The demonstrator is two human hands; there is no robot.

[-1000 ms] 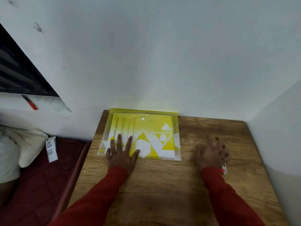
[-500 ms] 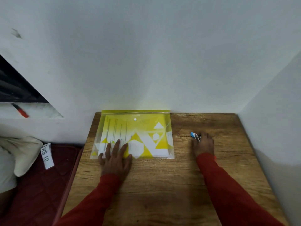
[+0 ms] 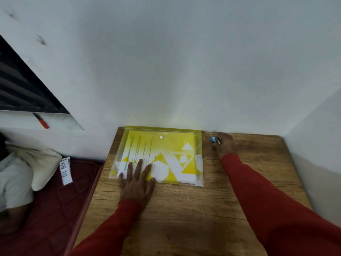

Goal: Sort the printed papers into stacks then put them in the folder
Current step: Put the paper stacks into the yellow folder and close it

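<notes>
A yellow see-through folder (image 3: 166, 145) with a white snap button lies flat at the back of the wooden table (image 3: 184, 209), against the wall. Printed papers (image 3: 136, 146) show inside it through the plastic. My left hand (image 3: 135, 180) rests flat on the folder's near left corner, fingers straight and spread. My right hand (image 3: 224, 146) is to the right of the folder near the wall, its fingers curled round a small bunch of blue and metal clips (image 3: 215, 139).
White walls close the table at the back and right. Left of the table lies a dark red mattress (image 3: 49, 209) with a pillow (image 3: 42, 167) and a paper tag reading WS 10 (image 3: 65, 170). A red-handled tool (image 3: 41, 121) lies on the window ledge.
My right hand has moved from the table's right middle toward the back wall with the clips in it. The left hand has stayed on the folder.
</notes>
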